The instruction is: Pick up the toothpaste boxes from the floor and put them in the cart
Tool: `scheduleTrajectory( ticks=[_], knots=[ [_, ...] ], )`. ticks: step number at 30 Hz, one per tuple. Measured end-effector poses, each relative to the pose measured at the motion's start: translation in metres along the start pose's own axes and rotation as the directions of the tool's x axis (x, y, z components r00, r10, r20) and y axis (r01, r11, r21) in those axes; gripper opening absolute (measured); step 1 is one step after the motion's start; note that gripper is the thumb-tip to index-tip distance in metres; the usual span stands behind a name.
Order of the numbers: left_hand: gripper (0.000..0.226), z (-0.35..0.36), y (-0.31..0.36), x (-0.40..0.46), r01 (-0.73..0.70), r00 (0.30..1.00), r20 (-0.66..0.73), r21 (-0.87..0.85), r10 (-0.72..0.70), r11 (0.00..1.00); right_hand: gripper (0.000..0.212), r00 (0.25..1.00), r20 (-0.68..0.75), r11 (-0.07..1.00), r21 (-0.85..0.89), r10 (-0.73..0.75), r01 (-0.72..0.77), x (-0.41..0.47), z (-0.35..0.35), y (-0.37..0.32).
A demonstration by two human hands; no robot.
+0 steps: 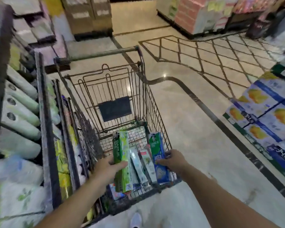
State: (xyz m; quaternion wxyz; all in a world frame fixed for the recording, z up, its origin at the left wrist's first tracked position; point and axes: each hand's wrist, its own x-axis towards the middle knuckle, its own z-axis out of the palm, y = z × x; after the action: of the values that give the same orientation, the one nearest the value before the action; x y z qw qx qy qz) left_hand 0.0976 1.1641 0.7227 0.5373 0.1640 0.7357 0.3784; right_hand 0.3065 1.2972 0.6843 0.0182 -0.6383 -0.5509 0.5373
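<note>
A wire shopping cart (156,102) stands in front of me, its basket holding several toothpaste boxes. My left hand (108,167) grips a long green toothpaste box (121,155) inside the basket at its left side. My right hand (173,160) holds a blue and green toothpaste box (157,145) against the basket's right wall. Between the two lie white and grey toothpaste boxes (144,165), flat on the cart's bottom. Both forearms reach in over the near end of the cart.
Store shelves with green bottles (21,112) and packaged goods run close along the cart's left. Stacked blue and white cartons (266,112) stand at the right. Polished tile floor (196,129) stretches ahead. My white shoe (136,220) shows below the cart.
</note>
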Motion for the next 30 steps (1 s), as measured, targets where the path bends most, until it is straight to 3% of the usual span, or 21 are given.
scheduleTrajectory(
  ticks=[3, 8, 14, 19, 22, 30],
  knots=[
    [0.025, 0.002, -0.013, 0.031, 0.053, 0.995, -0.086, -0.026, -0.055, 0.998, 0.030, 0.999, 0.042, 0.990, -0.140, 0.016, -0.010, 0.053, 0.017, 0.000],
    [0.013, 0.019, -0.057, 0.077, 0.182, 0.957, -0.211, -0.104, -0.201, 0.978, 0.027, 0.990, 0.120, 0.968, -0.247, 0.076, -0.045, 0.131, 0.052, 0.017],
    [0.023, 0.040, -0.107, 0.118, 0.307, 0.897, -0.289, -0.139, -0.335, 0.942, 0.027, 0.968, 0.226, 0.914, -0.407, 0.110, -0.009, 0.203, 0.094, 0.049],
    [0.020, 0.040, -0.136, 0.141, 0.370, 0.878, -0.308, -0.048, -0.366, 0.928, 0.023, 0.960, 0.260, 0.852, -0.521, 0.101, 0.051, 0.226, 0.115, 0.069],
    [0.018, 0.043, -0.150, 0.161, 0.389, 0.874, -0.323, 0.020, -0.362, 0.921, 0.031, 0.962, 0.255, 0.822, -0.565, 0.094, 0.069, 0.230, 0.120, 0.075],
    [0.049, 0.050, -0.181, 0.220, 0.443, 0.859, -0.417, 0.316, -0.296, 0.839, 0.037, 0.948, 0.310, 0.843, -0.528, 0.076, 0.106, 0.235, 0.120, 0.084]
  ],
)
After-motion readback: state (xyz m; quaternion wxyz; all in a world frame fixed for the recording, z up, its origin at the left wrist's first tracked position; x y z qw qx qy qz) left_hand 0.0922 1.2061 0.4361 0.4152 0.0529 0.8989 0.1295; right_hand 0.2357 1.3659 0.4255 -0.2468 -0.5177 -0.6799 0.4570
